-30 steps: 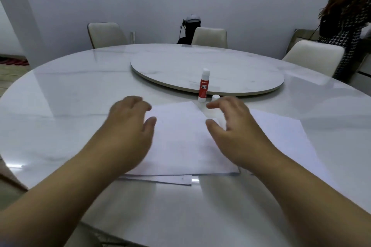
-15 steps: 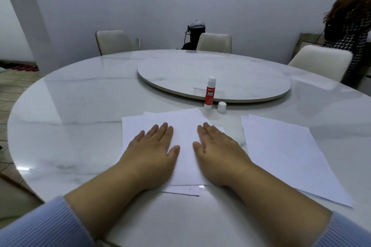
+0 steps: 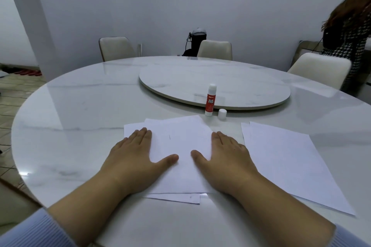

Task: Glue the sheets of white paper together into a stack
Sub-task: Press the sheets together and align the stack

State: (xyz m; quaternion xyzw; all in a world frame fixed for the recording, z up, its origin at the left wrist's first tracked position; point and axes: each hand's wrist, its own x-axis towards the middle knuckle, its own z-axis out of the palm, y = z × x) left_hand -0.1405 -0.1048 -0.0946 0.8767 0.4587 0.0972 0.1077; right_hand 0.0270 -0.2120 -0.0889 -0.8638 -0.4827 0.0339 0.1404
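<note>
Your left hand (image 3: 133, 161) and right hand (image 3: 225, 161) lay flat, palms down, on the overlapped paper stack (image 3: 180, 146), more sheets (image 3: 291, 164) to your right, uncapped glue stick (image 3: 210, 100) upright beside its cap (image 3: 222, 114), all on the bench (image 3: 80, 106).

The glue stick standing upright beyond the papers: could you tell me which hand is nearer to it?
The right hand. It lies flat on the glued stack, just below and right of the glue stick; the left hand rests farther off to the left.
</note>
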